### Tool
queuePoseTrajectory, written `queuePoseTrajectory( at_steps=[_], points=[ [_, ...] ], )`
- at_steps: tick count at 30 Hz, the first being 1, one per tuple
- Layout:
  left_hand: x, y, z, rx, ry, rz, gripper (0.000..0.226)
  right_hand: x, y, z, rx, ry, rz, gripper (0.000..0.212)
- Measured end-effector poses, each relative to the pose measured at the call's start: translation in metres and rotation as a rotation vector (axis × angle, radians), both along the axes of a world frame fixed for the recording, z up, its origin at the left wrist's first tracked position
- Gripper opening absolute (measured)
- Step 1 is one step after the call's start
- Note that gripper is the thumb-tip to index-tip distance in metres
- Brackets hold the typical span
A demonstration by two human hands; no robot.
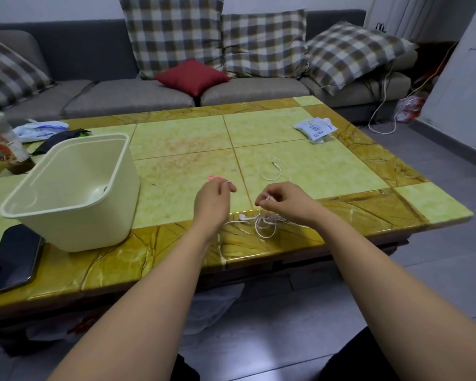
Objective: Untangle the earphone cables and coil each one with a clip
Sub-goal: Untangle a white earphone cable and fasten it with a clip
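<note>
The earphone cables (264, 222) lie in a white tangle on the tabletop (341, 171), close to its near edge and just below the right hand (285, 202). One earbud (242, 217) pokes out of the knot to the left. A strand rises from the heap into the right hand, whose grip is a thumb-and-forefinger pinch on that strand. The left hand (214, 200) is raised beside it, its grip pinching a thin white cable end at the fingertips. Just beyond those fingertips rests a small pink clip (215, 177). Farther back lies a loose loop (271, 174) of cable with a jack plug; whether it joins the knot cannot be told.

The step in hand looks like the untangling, with nothing coiled or clipped yet. The next move likely calls for feeding the pinched end back through the loops while the other hand keeps the knot slack, since a hard pull would tighten it.

To the left stand a cream plastic bin (99, 224) and a dark phone (11, 259); a white packet (315, 129) sits at the far right.
</note>
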State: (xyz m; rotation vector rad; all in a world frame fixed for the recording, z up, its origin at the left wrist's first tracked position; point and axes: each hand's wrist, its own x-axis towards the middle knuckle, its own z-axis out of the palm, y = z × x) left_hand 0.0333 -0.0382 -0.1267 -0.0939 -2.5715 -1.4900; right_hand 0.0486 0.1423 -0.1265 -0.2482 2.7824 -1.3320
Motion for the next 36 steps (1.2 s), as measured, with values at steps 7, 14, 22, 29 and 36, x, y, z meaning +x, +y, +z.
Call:
queuePoseTrajectory(
  at_steps=[7, 14, 22, 29, 36],
  points=[
    [-0.004, -0.021, -0.001, -0.081, -0.071, 0.404, 0.034, -0.002, 0.023, 0.011, -0.2, 0.159, -0.231, 0.017],
    [-0.002, -0.018, -0.004, -0.494, -0.169, 0.397, 0.039, 0.0, 0.012, 0.009, -0.155, 0.085, -0.171, 0.022],
    [0.016, 0.02, 0.005, -0.315, 0.065, -0.246, 0.035, 0.002, -0.012, 0.006, -0.032, 0.141, -0.049, 0.015],
    [0.007, 0.003, -0.001, -0.272, -0.027, -0.211, 0.031, 0.006, 0.001, 0.001, 0.047, -0.056, -0.016, 0.019],
    [0.005, 0.001, 0.015, 0.041, 0.073, 0.156, 0.026, -0.002, 0.006, 0.017, 0.016, 0.559, -0.387, 0.006]
  ],
)
